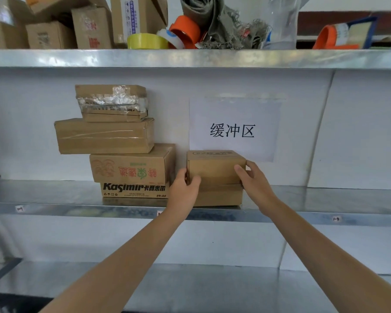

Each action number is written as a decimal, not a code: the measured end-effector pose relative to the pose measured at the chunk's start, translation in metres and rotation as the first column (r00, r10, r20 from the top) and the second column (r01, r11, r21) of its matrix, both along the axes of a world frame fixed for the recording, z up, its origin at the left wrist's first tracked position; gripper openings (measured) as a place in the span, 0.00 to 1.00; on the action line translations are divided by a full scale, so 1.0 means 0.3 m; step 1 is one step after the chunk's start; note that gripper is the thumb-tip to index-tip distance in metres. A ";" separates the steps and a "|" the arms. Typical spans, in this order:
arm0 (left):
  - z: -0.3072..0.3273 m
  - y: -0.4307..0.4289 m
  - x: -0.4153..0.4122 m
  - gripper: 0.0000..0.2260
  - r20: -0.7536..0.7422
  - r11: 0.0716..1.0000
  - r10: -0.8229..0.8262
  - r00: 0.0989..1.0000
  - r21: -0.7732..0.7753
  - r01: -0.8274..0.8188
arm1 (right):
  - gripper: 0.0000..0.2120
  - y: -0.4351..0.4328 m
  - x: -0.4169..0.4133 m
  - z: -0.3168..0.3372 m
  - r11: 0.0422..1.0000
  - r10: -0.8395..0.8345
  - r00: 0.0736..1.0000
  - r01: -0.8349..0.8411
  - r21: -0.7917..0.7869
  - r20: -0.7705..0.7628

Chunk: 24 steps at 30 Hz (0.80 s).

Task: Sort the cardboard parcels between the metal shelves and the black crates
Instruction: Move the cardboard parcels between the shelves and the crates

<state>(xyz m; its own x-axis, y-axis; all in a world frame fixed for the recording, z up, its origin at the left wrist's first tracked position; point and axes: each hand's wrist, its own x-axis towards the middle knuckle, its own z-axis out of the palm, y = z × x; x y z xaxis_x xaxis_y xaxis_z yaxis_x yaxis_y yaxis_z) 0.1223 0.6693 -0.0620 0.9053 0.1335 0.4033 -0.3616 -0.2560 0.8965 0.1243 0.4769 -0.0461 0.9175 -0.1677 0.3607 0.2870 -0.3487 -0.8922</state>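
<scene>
A small brown cardboard parcel [215, 167] sits on top of a flatter plain parcel [219, 195] on the middle metal shelf [325, 199]. My left hand [184, 188] grips the small parcel's left front corner, thumb on its face. Over its right front edge curl the fingers of my right hand [254, 180]. To the left stands a stack of parcels: a Kasimir box [134, 190] at the bottom, a box with red and green print [129, 169], a long plain box [104, 136] and a taped box [112, 102] on top.
A paper sign with Chinese characters [234, 129] hangs on the white back wall. The top shelf [190, 58] carries several cardboard boxes, tape rolls [147, 41], a grey cloth and a clear jar. A lower metal shelf [190, 283] lies below my arms.
</scene>
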 end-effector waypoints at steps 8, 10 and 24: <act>-0.024 -0.044 -0.006 0.07 -0.012 0.991 -0.079 0.997 -0.113 0.077 | 0.19 -0.093 -0.012 -0.021 0.995 -0.052 0.999 0.052 0.088 0.004; -0.015 -0.045 0.007 0.04 -0.057 0.990 -0.065 0.996 -0.132 0.057 | 0.20 -0.104 -0.004 -0.019 0.995 -0.048 0.996 0.053 0.079 -0.069; -0.012 -0.056 -0.107 0.11 -0.092 0.924 -0.076 0.993 -0.381 0.035 | 0.20 -0.112 -0.107 -0.010 0.963 0.155 0.988 -0.149 0.224 -0.008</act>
<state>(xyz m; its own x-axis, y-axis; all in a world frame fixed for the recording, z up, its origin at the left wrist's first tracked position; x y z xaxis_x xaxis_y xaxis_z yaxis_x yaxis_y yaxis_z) 0.0902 0.6525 -0.0656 0.9495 0.2062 0.2363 -0.2655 0.1273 0.9557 0.0921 0.4433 -0.0492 0.9469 -0.0987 0.3061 0.2973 -0.0946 -0.9501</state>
